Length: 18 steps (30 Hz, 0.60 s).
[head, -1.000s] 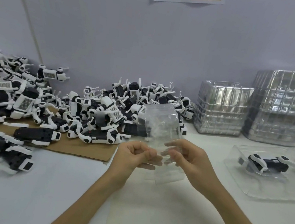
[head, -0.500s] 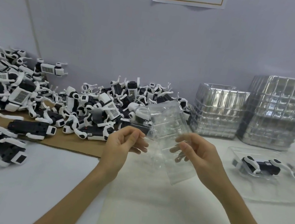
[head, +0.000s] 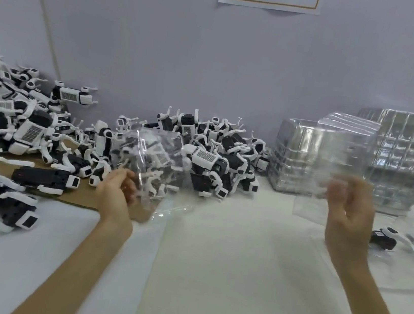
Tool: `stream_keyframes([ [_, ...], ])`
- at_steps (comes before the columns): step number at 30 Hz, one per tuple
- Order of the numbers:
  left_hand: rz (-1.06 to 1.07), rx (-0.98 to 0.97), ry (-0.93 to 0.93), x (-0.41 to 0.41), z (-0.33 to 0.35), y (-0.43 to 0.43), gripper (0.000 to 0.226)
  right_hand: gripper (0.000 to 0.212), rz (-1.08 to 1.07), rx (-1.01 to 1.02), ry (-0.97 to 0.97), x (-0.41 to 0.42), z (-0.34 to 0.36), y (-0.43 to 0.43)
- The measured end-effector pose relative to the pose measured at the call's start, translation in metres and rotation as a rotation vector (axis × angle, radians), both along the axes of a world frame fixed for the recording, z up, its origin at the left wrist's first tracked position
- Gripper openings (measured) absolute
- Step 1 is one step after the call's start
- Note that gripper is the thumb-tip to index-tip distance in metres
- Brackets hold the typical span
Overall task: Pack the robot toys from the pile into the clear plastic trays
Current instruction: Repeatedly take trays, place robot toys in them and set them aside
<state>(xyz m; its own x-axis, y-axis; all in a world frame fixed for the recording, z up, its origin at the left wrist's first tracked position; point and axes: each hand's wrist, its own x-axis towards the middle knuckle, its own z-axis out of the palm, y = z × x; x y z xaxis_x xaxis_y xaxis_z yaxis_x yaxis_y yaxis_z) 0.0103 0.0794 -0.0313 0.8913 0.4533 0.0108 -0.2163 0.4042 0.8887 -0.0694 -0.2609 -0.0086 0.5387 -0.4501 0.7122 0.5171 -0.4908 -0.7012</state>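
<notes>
Head view: pinching thin clear plastic tray [head: 153, 158] in left grip [head: 115, 194], second clear tray [head: 342, 154] in right grip [head: 348, 219]; best lay one flat, cavity up.

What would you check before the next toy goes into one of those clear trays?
1. Left hand grips a clear tray: ok.
2. Right hand grips a second tray: ok.
3. The two trays are apart: ok.
4. A hand is free for a toy: not ok.
5. Toy pile lies just behind the clear tray: ok.
6. Trays uncracked: cannot tell, blurred.
</notes>
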Motion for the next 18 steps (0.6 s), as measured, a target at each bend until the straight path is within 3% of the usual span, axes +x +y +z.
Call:
stream_keyframes([
  [4,-0.282,-0.082,-0.041,-0.011,0.002,-0.024,0.024,0.031,-0.331,-0.375,0.105,0.006,-0.004,-0.009],
  [9,-0.438,-0.073,-0.025,-0.022,0.002,-0.033,0.026,0.048,-0.488,-0.578,0.255,0.016,-0.004,-0.024],
  [13,-0.45,-0.074,0.018,-0.018,-0.002,-0.032,0.02,0.071,-0.531,-0.547,0.475,0.021,-0.008,-0.039],
  [16,-0.475,-0.103,0.064,-0.017,-0.007,-0.031,0.018,0.071,-0.604,-0.405,0.358,0.014,-0.011,-0.04],
  [18,-0.523,-0.149,0.061,-0.017,-0.009,-0.033,0.017,0.056,-0.56,-0.329,0.198,0.008,-0.009,-0.032],
])
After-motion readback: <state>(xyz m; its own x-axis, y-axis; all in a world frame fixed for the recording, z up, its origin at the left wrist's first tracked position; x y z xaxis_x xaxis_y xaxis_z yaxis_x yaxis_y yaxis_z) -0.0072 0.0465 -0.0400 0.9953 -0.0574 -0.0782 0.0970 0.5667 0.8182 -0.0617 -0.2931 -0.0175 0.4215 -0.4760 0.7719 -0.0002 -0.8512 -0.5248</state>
